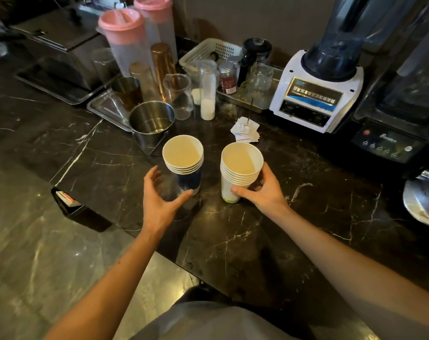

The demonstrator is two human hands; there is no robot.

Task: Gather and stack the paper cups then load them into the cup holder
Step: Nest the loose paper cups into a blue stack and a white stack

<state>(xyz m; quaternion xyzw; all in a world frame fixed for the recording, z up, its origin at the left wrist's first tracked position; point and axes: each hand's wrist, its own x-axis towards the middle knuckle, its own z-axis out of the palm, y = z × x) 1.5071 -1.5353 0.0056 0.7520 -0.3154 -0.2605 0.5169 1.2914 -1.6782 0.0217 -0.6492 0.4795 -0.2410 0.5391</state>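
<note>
Evidently for merging, the right hand (266, 192) grips the white cup stack (236, 176); left of it, the open left hand (159, 198) brackets the blue stack (190, 179).

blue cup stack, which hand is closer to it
Left. The left hand is open just beside the blue cup stack, thumb tip by its base; the right hand grips the white cup stack, off to its right.

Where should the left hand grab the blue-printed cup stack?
Wrap the left hand around the lower wall of the blue-printed cup stack, below the bunched rims, coming from its left. It stands upright, tapering downward; the rims above would likely stop it slipping.
</note>
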